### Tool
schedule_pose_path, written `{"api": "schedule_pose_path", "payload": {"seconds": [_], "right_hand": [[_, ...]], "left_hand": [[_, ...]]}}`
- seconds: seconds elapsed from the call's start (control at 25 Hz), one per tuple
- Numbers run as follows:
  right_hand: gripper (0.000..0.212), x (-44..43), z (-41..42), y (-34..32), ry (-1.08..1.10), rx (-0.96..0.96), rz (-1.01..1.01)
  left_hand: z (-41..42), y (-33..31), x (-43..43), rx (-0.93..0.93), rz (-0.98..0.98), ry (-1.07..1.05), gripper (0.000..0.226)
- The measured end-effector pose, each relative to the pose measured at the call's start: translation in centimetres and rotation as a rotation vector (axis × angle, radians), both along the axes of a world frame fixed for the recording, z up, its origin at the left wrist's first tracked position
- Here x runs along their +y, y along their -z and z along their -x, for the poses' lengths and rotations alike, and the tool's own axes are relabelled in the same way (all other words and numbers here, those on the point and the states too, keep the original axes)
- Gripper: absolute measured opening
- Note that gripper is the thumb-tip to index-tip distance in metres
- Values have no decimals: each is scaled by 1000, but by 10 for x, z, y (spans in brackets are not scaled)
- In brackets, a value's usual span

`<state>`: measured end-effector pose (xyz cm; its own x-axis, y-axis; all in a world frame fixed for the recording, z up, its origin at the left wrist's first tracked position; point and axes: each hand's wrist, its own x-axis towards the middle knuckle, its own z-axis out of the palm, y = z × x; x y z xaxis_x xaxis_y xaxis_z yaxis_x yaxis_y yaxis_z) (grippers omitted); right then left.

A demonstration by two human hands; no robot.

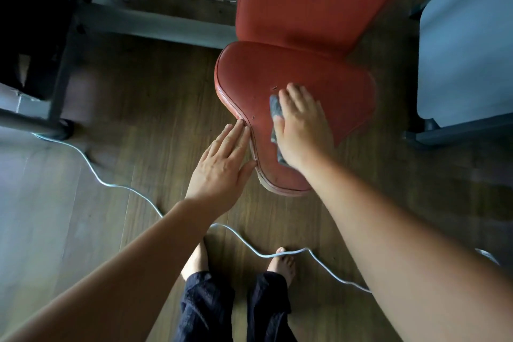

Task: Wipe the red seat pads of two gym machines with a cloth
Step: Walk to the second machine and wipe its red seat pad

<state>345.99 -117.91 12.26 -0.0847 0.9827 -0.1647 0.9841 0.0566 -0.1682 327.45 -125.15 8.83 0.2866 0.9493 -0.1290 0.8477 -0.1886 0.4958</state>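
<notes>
1. Nearest: bare feet point(281, 264) on the wooden floor point(152, 108), white cable point(244, 244) snaking past the toes.
2. Left hand point(222, 166) next, fingers point(236, 133) straight and together, holding nothing, laid against the left rim of the red seat pad point(341, 91).
3. Right hand point(301, 125) flat on the pad, outstretched, pressing a grey cloth point(276, 108) onto the red surface near its middle; cloth peeking out along the hand's left side.
4. Beyond: red back pad point(319, 0) rising behind the seat, grey machine frame point(155, 23) off to the left.
</notes>
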Motion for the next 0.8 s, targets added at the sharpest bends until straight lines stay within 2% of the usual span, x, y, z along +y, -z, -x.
{"api": "schedule_pose_path", "payload": {"seconds": [0.08,0.12,0.24,0.32,0.44,0.56,0.68,0.8], "right_hand": [[58,9,11,0,181,-39,-7],[59,-8,17,-1,190,-37,-24],[58,-86,10,-9,-17,40,-11],[57,-71,-14,-4,-41,82,-14],[56,1,-35,6,211,53,-1],[57,-11,-20,7,300,41,-34],[57,-78,-3,-4,201,91,-53],[58,-53,-22,3,124,110,-29]], "left_hand": [[-2,-1,0,14,3,22,67],[-3,-2,-1,23,11,24,67],[-3,-4,-2,40,14,16,67],[-1,-4,0,43,14,23,68],[1,-7,5,58,14,33,70],[-1,-12,6,63,-5,19,69],[-4,-14,9,32,-38,15,65],[-6,-12,19,5,-75,6,63]]}}
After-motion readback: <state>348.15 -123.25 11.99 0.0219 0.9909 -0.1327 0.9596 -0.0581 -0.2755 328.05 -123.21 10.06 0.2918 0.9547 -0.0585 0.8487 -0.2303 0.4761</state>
